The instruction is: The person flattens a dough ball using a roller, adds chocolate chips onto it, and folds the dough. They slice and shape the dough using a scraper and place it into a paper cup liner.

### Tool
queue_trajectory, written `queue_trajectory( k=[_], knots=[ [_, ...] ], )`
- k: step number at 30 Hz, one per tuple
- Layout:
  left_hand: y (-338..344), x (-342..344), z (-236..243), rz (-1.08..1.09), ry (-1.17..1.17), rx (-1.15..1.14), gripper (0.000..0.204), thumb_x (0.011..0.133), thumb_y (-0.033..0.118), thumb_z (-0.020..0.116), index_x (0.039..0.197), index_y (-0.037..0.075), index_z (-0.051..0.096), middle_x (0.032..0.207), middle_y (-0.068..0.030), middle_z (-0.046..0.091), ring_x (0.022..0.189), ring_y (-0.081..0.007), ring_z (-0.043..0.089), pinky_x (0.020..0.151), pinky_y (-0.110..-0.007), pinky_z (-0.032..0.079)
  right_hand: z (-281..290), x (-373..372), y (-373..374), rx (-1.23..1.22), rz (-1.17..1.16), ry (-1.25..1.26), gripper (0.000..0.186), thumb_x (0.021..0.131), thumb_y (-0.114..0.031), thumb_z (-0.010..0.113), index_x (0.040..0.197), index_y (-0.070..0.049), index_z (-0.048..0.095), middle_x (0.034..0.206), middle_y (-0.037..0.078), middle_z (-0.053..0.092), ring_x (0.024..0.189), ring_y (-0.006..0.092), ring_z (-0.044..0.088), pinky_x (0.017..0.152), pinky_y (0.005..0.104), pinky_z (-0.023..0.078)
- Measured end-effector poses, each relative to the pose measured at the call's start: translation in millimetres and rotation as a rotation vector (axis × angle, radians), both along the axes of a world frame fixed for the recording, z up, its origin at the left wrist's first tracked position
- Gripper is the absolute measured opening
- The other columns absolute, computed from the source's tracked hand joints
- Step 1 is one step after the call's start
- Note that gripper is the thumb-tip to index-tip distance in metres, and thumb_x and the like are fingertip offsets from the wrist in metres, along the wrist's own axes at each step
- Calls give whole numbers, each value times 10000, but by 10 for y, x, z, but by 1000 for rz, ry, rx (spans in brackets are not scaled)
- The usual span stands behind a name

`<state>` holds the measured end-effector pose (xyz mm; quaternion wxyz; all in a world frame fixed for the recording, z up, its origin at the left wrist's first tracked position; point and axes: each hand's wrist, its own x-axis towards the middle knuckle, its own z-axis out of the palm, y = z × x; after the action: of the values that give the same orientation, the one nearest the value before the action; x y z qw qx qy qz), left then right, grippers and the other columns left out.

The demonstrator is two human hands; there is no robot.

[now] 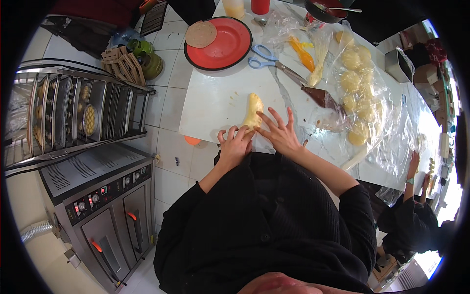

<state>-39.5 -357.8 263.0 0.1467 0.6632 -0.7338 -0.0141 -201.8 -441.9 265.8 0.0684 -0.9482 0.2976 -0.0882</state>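
A pale yellow folded strip of dough point(253, 109) lies lengthwise near the table's front edge. My left hand point(236, 145) is closed at its near end, the curled fingertips pressing on the dough. Fingers spread, my right hand point(283, 134) touches the dough's right side with its fingertips. Small yellow smears mark the tabletop left of the dough. Beyond my hands lie blue-handled scissors point(264, 56), a piping bag with brown filling point(323, 97) and one with orange filling point(302, 54).
Dough balls point(353, 81) sit under clear plastic sheeting on the right. A red plate point(230, 43) with a round beige disc point(200, 34) stands far left. A rolling pin point(362, 154) lies near right. Left are an oven point(100, 196) and tray rack point(103, 110). Another person's hands point(414, 161) work far right.
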Motion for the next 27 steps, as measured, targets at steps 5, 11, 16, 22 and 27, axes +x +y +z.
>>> queue_trajectory(
  k=[5, 11, 16, 22, 27],
  knots=[
    [-7, 189, 13, -166, 138, 62, 410, 643, 145, 620, 1046, 192, 561, 1017, 57, 503, 926, -164, 449, 802, -379, 306, 91, 29, 49, 43, 3, 10, 429, 664, -57, 518, 1058, -215, 581, 1340, 70, 257, 1267, 283, 144, 959, 626, 21],
    [80, 260, 25, -161, 28, 109, 425, 646, 155, 619, 1065, 176, 553, 1048, 70, 498, 911, -141, 456, 803, -378, 316, 145, 42, -5, 55, 55, 99, 406, 682, -95, 519, 1066, -213, 574, 1345, 65, 252, 1267, 274, 153, 951, 640, 36],
    [114, 236, 21, -144, -80, 99, 409, 670, 152, 597, 1076, 183, 551, 1046, 91, 496, 907, -126, 453, 799, -368, 310, 198, 70, 1, 3, 146, 66, 362, 705, -150, 518, 1055, -219, 580, 1347, 43, 256, 1267, 253, 163, 946, 649, 38],
    [151, 309, 16, -248, -85, 111, 372, 700, 127, 559, 1067, 194, 555, 1031, 108, 501, 890, -85, 456, 788, -355, 300, 195, 8, -14, 87, 172, 92, 343, 717, -164, 513, 1041, -249, 584, 1345, 14, 265, 1263, 234, 175, 945, 653, 39],
    [183, 367, -41, -185, -60, 46, 343, 747, 168, 526, 1082, 236, 549, 1073, 135, 484, 887, -63, 446, 800, -340, 267, 85, -14, -12, 14, 184, -15, 317, 721, -173, 512, 1012, -261, 599, 1343, 13, 265, 1256, 238, 185, 941, 659, 37]
  ],
)
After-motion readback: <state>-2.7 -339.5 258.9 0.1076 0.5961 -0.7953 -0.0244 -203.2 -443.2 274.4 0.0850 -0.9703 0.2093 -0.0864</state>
